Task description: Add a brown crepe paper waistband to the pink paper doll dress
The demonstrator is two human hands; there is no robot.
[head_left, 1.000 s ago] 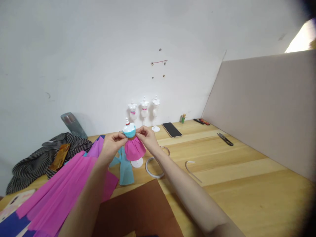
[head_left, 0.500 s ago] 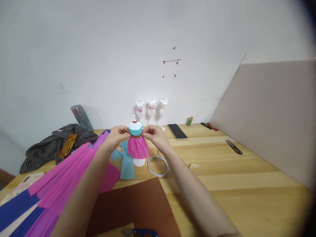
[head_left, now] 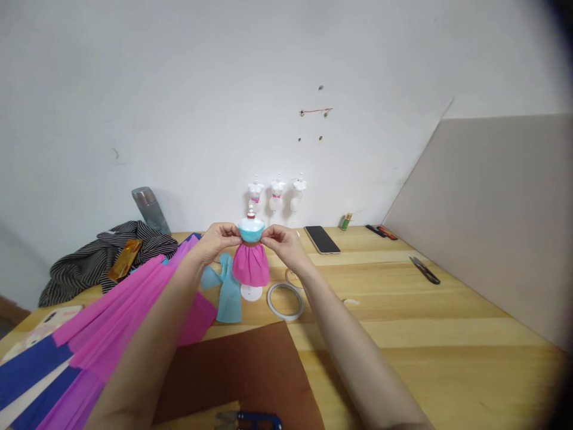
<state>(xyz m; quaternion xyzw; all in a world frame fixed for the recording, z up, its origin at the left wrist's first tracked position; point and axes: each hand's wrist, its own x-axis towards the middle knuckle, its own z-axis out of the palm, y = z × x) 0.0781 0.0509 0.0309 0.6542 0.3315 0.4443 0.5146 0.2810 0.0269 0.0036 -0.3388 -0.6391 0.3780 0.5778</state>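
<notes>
A small white mannequin stands on the wooden table (head_left: 425, 322), dressed in a light blue top (head_left: 250, 230) and a pink pleated paper skirt (head_left: 250, 264). My left hand (head_left: 219, 239) pinches the left side of the blue top with closed fingertips. My right hand (head_left: 282, 242) pinches its right side the same way. The mannequin's round white base (head_left: 251, 292) rests on the table under the skirt.
Pink crepe paper (head_left: 116, 322), blue crepe paper (head_left: 27, 376) and a light blue cut piece (head_left: 229, 295) lie at left, brown paper (head_left: 242, 370) in front. A tape ring (head_left: 285, 300), phone (head_left: 321, 239), snips (head_left: 424, 270), three bare mannequins (head_left: 276, 194), a flask (head_left: 150, 209) and striped cloth (head_left: 89, 263) surround them.
The view has swung left and slightly down, so everything sits further right in frame. Both hands stay pinched on the blue top; the dressed mannequin looks more upright than before.
</notes>
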